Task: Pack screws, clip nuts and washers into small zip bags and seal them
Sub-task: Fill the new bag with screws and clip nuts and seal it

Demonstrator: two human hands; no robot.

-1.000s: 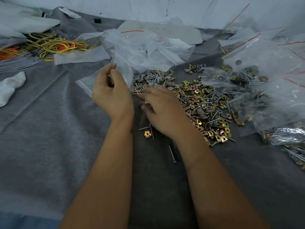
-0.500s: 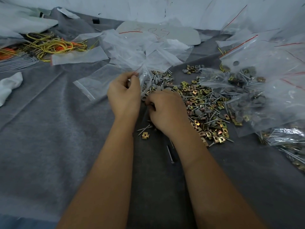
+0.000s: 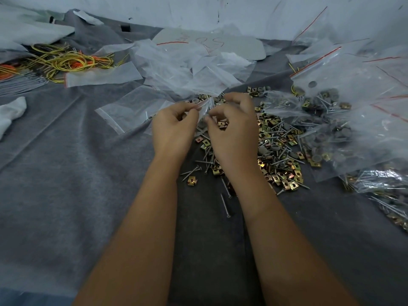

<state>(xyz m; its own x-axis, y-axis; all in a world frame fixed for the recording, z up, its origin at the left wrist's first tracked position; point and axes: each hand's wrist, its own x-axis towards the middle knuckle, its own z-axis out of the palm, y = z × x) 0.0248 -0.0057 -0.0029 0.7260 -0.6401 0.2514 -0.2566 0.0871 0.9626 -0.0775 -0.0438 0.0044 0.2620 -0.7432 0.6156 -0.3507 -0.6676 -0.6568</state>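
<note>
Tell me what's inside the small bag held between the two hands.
The small bag is pinched by the left hand and right hand. It is clear and crumpled; something grey shows low in it, but the fingers cover the rest.

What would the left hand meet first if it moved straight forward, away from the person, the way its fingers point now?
Probably the small zip bag that the left hand already pinches, then the heap of empty clear bags behind it. Depth is hard to judge.
</note>
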